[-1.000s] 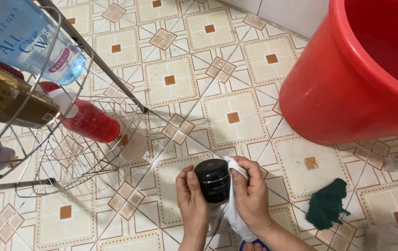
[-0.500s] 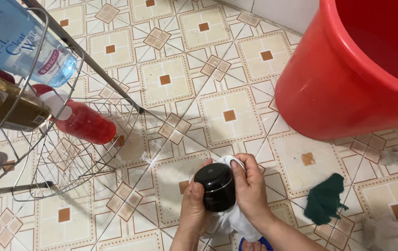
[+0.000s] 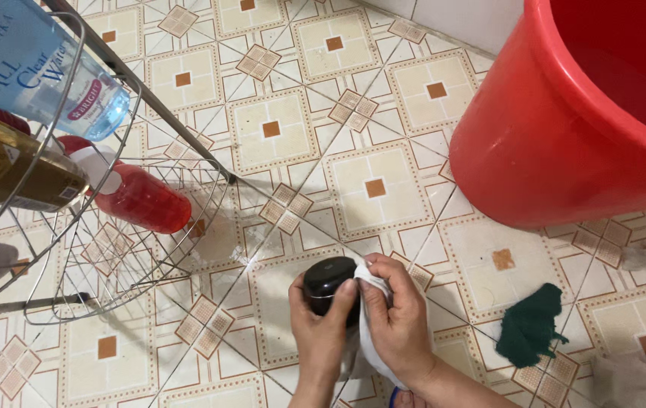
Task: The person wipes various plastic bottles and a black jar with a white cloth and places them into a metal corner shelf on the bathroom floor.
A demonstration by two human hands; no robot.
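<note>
My left hand (image 3: 321,332) grips a small black jar (image 3: 326,278) with a round black lid, held over the tiled floor. My right hand (image 3: 394,317) presses a white cloth (image 3: 372,344) against the jar's right side. The cloth hangs down between my two hands. The jar's lower part is hidden behind my fingers.
A wire rack (image 3: 96,249) at the left holds a pale blue bottle (image 3: 36,68), an amber bottle (image 3: 13,170) and a red bottle (image 3: 138,198). A big red tub (image 3: 564,128) stands at the upper right. A dark green rag (image 3: 530,325) and a grey cloth (image 3: 640,378) lie on the floor at the right.
The jar has been turned and tilted leftward in my hands. My right hand with the white cloth has shifted across its side.
</note>
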